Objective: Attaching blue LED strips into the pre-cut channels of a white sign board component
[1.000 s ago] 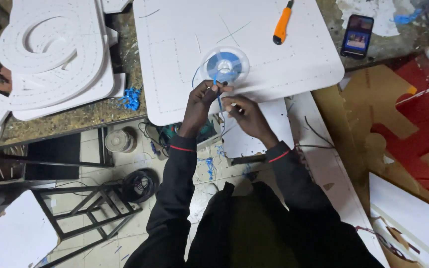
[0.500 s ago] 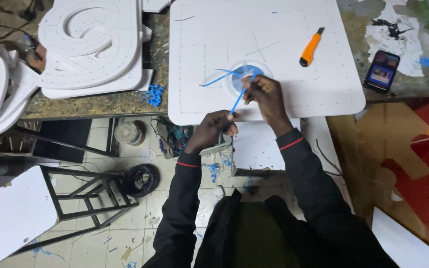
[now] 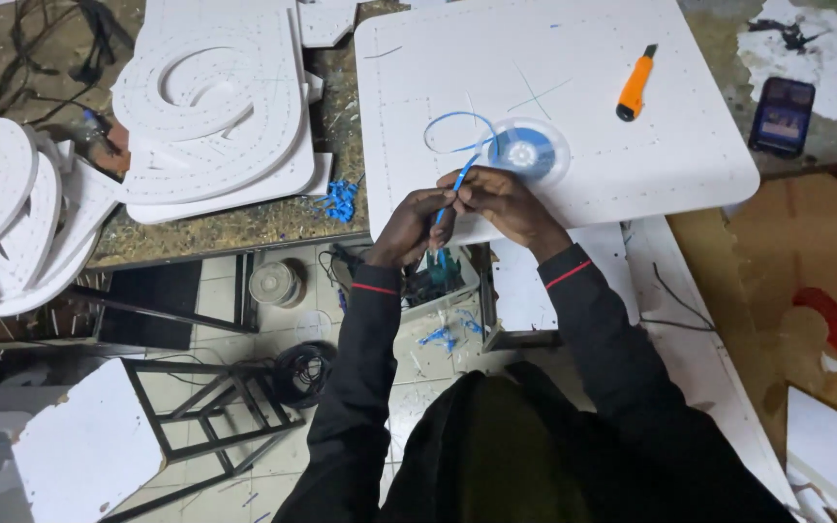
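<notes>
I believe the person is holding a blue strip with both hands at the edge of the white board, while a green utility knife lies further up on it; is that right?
Not quite: the utility knife is orange, not green, as the head view shows. The rest holds: the left hand and right hand both hold the blue strip at the edge of the white board, with the knife further up on it.

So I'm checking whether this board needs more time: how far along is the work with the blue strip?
Done: the white board carries drawn lines and dotted rows of holes. In hand: left hand and right hand pinch the blue strip pulled off the clear reel. Left: no strip is fixed on the board; the orange knife lies unused.
</notes>
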